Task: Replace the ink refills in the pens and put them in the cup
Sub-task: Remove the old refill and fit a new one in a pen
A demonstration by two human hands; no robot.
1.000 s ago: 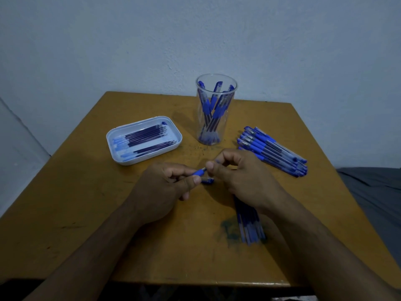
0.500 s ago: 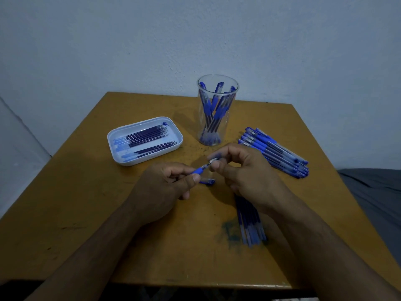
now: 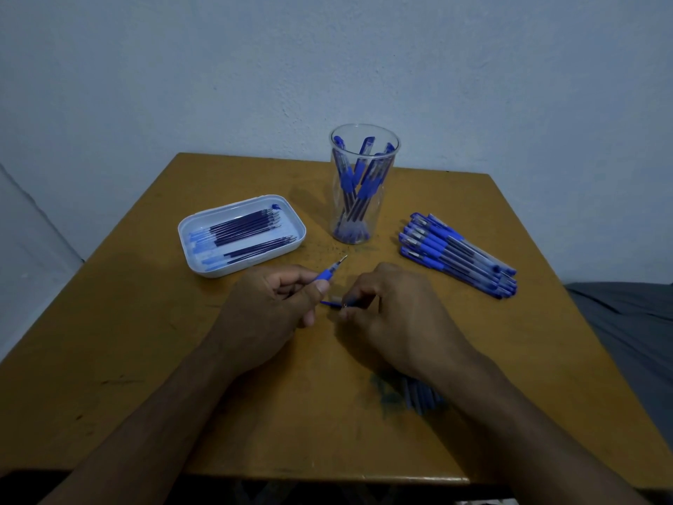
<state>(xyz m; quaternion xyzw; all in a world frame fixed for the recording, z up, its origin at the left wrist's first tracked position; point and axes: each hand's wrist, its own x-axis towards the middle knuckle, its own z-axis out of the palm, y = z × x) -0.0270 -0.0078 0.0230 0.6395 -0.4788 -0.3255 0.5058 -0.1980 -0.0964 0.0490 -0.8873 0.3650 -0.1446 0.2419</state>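
My left hand (image 3: 269,315) grips a blue pen (image 3: 329,273) by its barrel, the bare metal tip pointing up and to the right. Just to its right, my right hand (image 3: 397,322) is lowered to the table, and its fingertips pinch a small blue pen cap (image 3: 329,303) lying there. A clear plastic cup (image 3: 364,184) holding several capped blue pens stands upright at the back centre. A white tray (image 3: 218,275) at the left holds several dark ink refills.
A pile of several blue pens (image 3: 459,255) lies on the right of the wooden table (image 3: 127,340). A bundle of refills (image 3: 422,397) lies near the front, partly hidden under my right forearm. A wall stands behind the table.
My right hand has let go of the pen's tip and dropped to the table onto the cap. The pen stays in my left hand, its tip now exposed.
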